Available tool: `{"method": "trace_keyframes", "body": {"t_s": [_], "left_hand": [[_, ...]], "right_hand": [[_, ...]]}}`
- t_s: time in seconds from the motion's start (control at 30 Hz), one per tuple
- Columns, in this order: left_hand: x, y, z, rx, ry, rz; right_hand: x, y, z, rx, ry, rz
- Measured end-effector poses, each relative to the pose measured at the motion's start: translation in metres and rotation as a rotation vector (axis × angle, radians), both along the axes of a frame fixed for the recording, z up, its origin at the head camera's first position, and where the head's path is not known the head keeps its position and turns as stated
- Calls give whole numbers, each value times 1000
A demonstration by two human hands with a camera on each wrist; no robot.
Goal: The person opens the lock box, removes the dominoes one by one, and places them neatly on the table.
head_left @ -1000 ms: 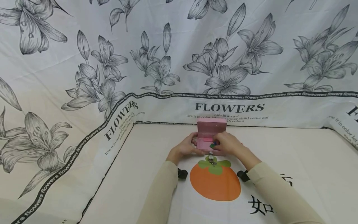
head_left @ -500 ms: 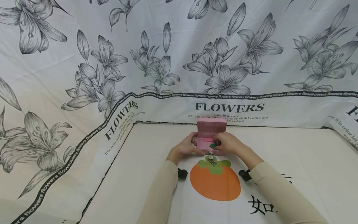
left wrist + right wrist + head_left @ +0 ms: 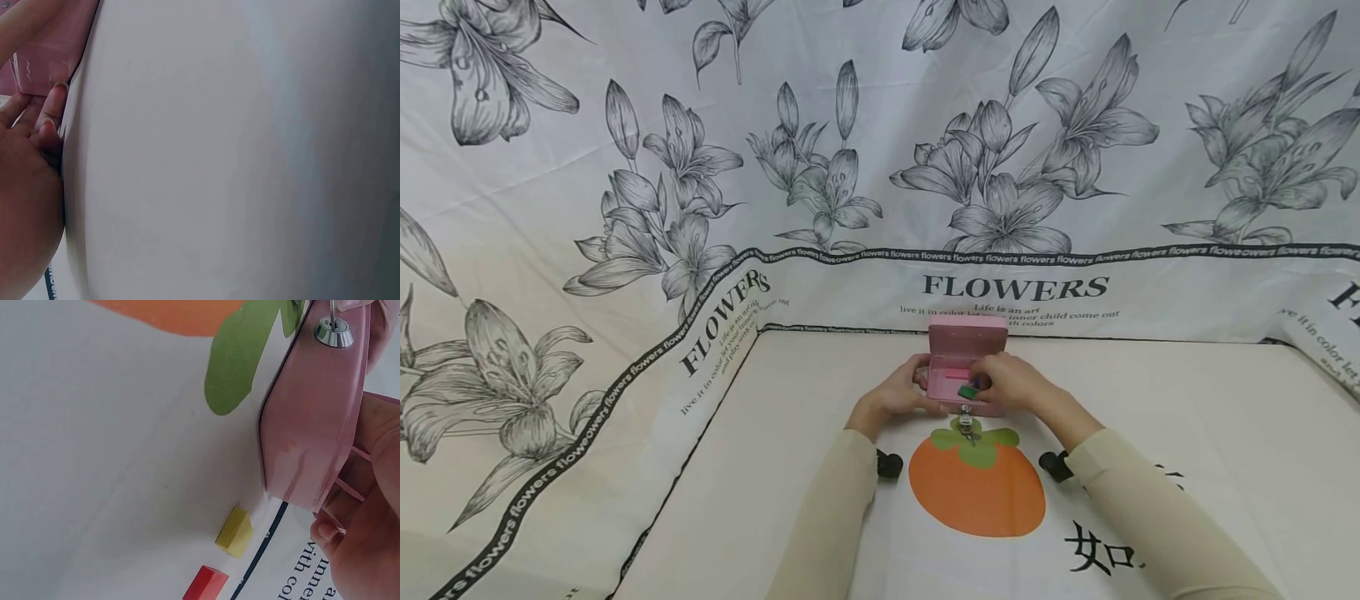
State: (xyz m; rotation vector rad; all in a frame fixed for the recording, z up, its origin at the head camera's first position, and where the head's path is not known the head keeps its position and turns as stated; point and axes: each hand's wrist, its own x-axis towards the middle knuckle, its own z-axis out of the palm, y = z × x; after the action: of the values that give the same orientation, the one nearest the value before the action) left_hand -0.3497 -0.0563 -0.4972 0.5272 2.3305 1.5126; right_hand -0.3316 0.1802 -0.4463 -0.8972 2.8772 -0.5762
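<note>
A pink box [image 3: 967, 327] with a raised lid stands near the back of the table; a lock with a key [image 3: 334, 331] is on its front. My left hand [image 3: 897, 392] holds the box by its left side, with the thumb at the front. My right hand [image 3: 1013, 385] reaches over the right wall with fingers curled inside, pinching a small green block [image 3: 967, 392]. A bit of dark blue shows at those fingertips. Behind it, a bright pink block [image 3: 957, 373] lies in the box. The right wrist view shows my right hand [image 3: 369, 500] at the box's edge.
To the right of the box, a yellow block [image 3: 235, 531] and a red block [image 3: 205, 584] lie on the white cloth. An orange persimmon print [image 3: 977, 492] marks the cloth in front. A flower-patterned curtain [image 3: 820, 292] rises behind the table.
The green block has shifted slightly left and lies flatter, with more of it showing from the right fingertips. The right forearm moved slightly right. My left hand and the box stay put.
</note>
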Motion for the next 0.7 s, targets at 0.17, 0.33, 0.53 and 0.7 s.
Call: {"method": "trace_keyframes", "body": {"t_s": [0.17,0.33,0.53,0.7], "left_hand": [[1,0,2,-5,0,8],[3,0,2,-15,-13,8],[3,-1,3,-10,-1,3],[4,-1,4,-11,-3,6]], "right_hand": [[-1,-1,-1,-2,-18,-19],[-3,-1,-5,-31,-54,-11],[-7,3,-4,-98,-86,78],[-11,9,0,-116,-146,110]]}}
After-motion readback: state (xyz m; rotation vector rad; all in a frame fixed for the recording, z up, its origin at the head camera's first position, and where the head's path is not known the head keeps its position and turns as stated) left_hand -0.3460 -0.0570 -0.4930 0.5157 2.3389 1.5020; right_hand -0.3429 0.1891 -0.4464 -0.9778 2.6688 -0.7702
